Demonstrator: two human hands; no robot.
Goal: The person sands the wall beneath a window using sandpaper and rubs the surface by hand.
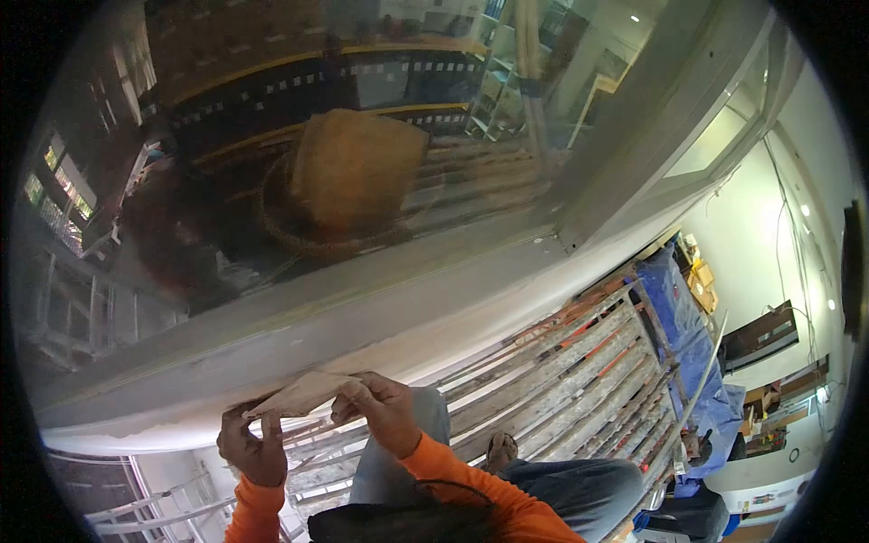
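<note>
A folded tan sheet (308, 394), which looks like sandpaper, is stretched between my two hands below the window ledge. My left hand (253, 450) grips its lower left corner with thumb and fingers. At the other end, my right hand (382, 412) pinches the sheet's right edge. The pale wall below the window frame (434, 294) lies just beyond the sheet, with a rough, patchy strip near my left hand. Whether the sheet touches the wall, I cannot tell.
Beneath me is a platform of worn slats (579, 380), with gaps between them. A blue tarp (679, 299) hangs past its far end, beside a long pole (701, 376). Window glass (362, 181) with reflections fills the upper left. Metal scaffold rails (154, 507) show at lower left.
</note>
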